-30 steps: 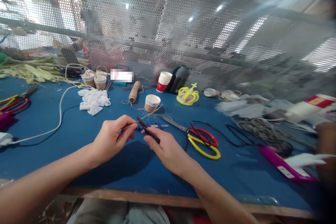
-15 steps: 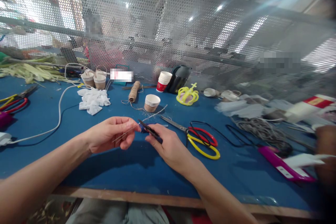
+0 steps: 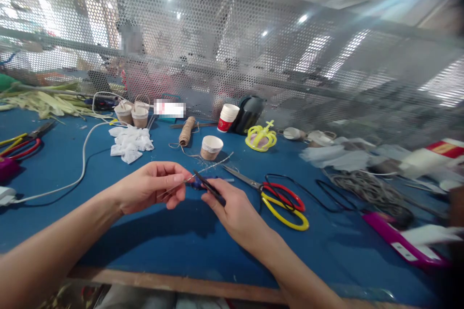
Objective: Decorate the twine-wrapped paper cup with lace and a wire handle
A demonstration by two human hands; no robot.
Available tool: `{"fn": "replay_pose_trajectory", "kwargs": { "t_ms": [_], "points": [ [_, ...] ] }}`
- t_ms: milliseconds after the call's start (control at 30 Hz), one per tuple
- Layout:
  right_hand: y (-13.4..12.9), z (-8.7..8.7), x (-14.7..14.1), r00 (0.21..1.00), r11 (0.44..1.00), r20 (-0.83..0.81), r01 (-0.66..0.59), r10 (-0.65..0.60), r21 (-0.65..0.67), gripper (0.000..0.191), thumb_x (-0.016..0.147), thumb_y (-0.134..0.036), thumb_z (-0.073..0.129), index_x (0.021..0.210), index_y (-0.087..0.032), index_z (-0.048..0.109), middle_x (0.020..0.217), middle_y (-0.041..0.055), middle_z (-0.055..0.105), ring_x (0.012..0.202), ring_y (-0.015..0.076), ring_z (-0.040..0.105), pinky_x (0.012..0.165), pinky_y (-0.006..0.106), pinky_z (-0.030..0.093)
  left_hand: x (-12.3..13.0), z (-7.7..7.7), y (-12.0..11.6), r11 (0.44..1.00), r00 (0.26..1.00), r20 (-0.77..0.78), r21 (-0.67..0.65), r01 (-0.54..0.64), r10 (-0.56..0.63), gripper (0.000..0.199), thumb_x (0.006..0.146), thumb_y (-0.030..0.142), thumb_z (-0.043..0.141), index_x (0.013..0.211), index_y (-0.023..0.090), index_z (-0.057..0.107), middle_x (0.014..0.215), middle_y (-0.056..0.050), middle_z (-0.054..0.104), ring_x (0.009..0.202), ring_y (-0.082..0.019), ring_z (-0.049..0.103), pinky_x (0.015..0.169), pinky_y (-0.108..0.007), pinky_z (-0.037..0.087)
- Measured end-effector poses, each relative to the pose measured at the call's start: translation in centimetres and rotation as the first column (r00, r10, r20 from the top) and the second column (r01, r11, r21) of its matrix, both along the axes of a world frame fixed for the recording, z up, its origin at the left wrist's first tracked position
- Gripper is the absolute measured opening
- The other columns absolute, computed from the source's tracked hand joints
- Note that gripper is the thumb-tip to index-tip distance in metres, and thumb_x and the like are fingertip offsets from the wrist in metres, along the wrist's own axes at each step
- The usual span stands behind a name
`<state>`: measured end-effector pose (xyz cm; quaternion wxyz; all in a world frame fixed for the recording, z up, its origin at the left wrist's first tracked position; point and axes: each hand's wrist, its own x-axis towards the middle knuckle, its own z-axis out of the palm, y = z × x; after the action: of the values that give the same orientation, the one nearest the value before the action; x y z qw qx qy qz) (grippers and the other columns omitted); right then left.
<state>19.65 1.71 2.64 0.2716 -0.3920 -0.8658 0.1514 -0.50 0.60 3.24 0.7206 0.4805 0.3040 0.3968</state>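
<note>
My left hand [image 3: 154, 186] pinches a thin twisted wire [image 3: 218, 164] between thumb and fingers, its loose ends hanging below the palm. The wire's whitish, fuzzy-looking length slants up to the right. My right hand [image 3: 237, 205] is closed around a slim black tool [image 3: 210, 187], whose tip points at the wire close to my left fingertips. I cannot make out the tool's exact kind. Behind it on the table lies a small blue object [image 3: 197, 183], partly hidden. A small paper-rimmed cup [image 3: 212, 147] stands just beyond the wire. Scissors [image 3: 282, 198] with red and yellow handles lie right of my right hand.
On the blue table [image 3: 145, 246] are a twine spool [image 3: 187, 131], white crumpled fabric [image 3: 130, 142], a yellow crown [image 3: 261, 136], stacked paper cups [image 3: 228, 118] and a purple power strip [image 3: 402, 241]. A white cable [image 3: 84, 159] crosses the left side. Perforated metal panels [image 3: 203, 58] stand behind.
The tool's tip has come slightly away from my left fingertips and tilts up more. My left hand keeps its pinch on the wire. The whole view has shifted a little.
</note>
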Motion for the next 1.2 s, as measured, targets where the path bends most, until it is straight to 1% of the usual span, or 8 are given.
{"fn": "replay_pose_trajectory", "kwargs": {
  "t_ms": [333,467,600,767,867,1067,1133,1200],
  "points": [
    [-0.3,0.0,-0.8,0.995,0.990,0.057,0.087,-0.081,-0.114,0.025,0.085,-0.035,0.042,0.088,-0.016,0.059,0.084,0.0080,0.066,0.076,0.0199,0.061,0.067,0.031,0.046,1.6,-0.3,-0.1,0.873,0.859,-0.250,0.328,-0.360,0.448,0.016,0.067,0.027,0.064,0.068,0.013,0.058,0.053,0.004,0.053,0.045,-0.006,0.045,0.046,-0.019,0.037],
    [-0.2,-0.5,-0.7,0.988,0.993,0.107,0.115,-0.115,-0.002,0.025,0.085,-0.034,0.044,0.091,-0.014,0.057,0.086,0.0101,0.064,0.079,0.0222,0.060,0.068,0.034,0.047,1.7,-0.6,0.0,0.935,0.932,-0.090,0.084,-0.344,0.351,0.020,0.068,0.027,0.064,0.060,0.012,0.053,0.048,0.004,0.051,0.041,-0.004,0.040,0.042,-0.017,0.030],
    [0.4,-1.3,0.1,0.985,0.968,0.121,0.091,-0.122,0.236,0.035,0.083,-0.042,0.043,0.095,-0.011,0.056,0.083,0.0137,0.061,0.078,0.0248,0.060,0.070,0.038,0.048,1.7,-0.6,0.0,0.968,0.975,0.203,-0.247,-0.038,0.090,0.018,0.065,0.023,0.066,0.062,0.011,0.052,0.043,0.006,0.045,0.035,-0.001,0.031,0.039,-0.016,0.025],
    [0.4,-0.6,0.1,0.999,0.988,0.048,0.015,-0.022,0.153,0.038,0.084,-0.044,0.041,0.099,-0.012,0.054,0.087,0.0127,0.061,0.081,0.0221,0.057,0.072,0.035,0.047,1.9,-0.6,-0.6,0.979,0.974,0.104,-0.058,-0.197,0.202,0.019,0.070,0.027,0.062,0.062,0.013,0.051,0.043,0.005,0.045,0.037,-0.003,0.034,0.040,-0.017,0.026],
    [-0.1,0.2,-0.4,1.000,0.995,0.005,-0.027,0.028,-0.091,0.034,0.087,-0.039,0.038,0.102,-0.014,0.054,0.093,0.0103,0.062,0.084,0.0187,0.057,0.075,0.032,0.046,2.0,-0.8,-1.0,0.800,0.838,-0.141,0.415,-0.434,0.528,0.014,0.074,0.025,0.058,0.066,0.015,0.055,0.052,0.002,0.053,0.047,-0.006,0.045,0.045,-0.018,0.033],
    [-0.7,0.3,-0.7,1.000,0.979,-0.016,-0.016,0.013,-0.203,0.034,0.086,-0.040,0.038,0.099,-0.014,0.056,0.095,0.0088,0.063,0.086,0.0186,0.059,0.076,0.031,0.045,2.0,-1.7,-0.9,0.271,0.568,-0.123,0.945,-0.184,0.814,0.008,0.077,0.016,0.052,0.072,0.015,0.059,0.060,0.000,0.058,0.054,-0.007,0.049,0.051,-0.018,0.037],
    [-0.7,0.1,-0.7,1.000,0.987,-0.002,0.009,-0.009,-0.161,0.032,0.086,-0.039,0.040,0.095,-0.013,0.057,0.092,0.0091,0.064,0.084,0.0196,0.059,0.075,0.031,0.045,2.0,-1.7,-0.8,0.253,0.558,-0.112,0.950,-0.183,0.823,0.007,0.076,0.016,0.054,0.071,0.015,0.059,0.059,0.000,0.057,0.054,-0.007,0.049,0.052,-0.018,0.037],
    [-0.6,-0.2,-0.6,1.000,0.995,0.015,0.027,-0.025,-0.093,0.030,0.086,-0.037,0.041,0.093,-0.013,0.058,0.089,0.0094,0.065,0.082,0.0203,0.060,0.073,0.031,0.046,2.1,-1.4,-0.8,0.386,0.599,-0.154,0.879,-0.280,0.785,0.007,0.074,0.019,0.056,0.070,0.015,0.059,0.059,0.000,0.058,0.054,-0.008,0.049,0.052,-0.019,0.037]
  ]
}}
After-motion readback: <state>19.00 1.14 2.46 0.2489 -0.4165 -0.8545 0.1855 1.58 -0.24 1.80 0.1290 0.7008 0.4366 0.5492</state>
